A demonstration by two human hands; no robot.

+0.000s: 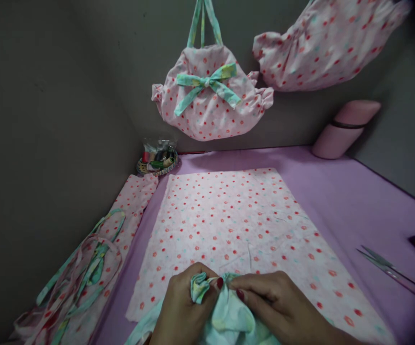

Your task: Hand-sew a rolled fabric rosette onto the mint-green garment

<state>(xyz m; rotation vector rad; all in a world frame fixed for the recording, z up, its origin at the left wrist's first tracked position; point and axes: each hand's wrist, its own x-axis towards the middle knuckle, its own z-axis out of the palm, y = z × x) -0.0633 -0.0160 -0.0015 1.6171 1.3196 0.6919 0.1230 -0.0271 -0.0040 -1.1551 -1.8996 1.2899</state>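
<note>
Gathered mint-green fabric (230, 314) with pale yellow patches lies bunched at the front of the table. My left hand (189, 304) is closed on it, and a small ruffled bit of the cloth pokes out above the fingers. Thumb and forefinger of my right hand (277, 299) pinch the same fabric just to the right. The fingertips of both hands nearly meet at the gathers. A thin thread (249, 255) lies just beyond them on the pink dotted cloth (221, 211). Whether a needle sits between the fingers cannot be made out.
Scissors (390, 270) lie at the right. Fabric strips (92, 268) rest on folded dotted cloth at the left. Behind stand a basket of thread spools (159, 163) and a pink bottle (343, 129). A bag with a green bow (207, 105) and another dotted piece (322, 52) hang above.
</note>
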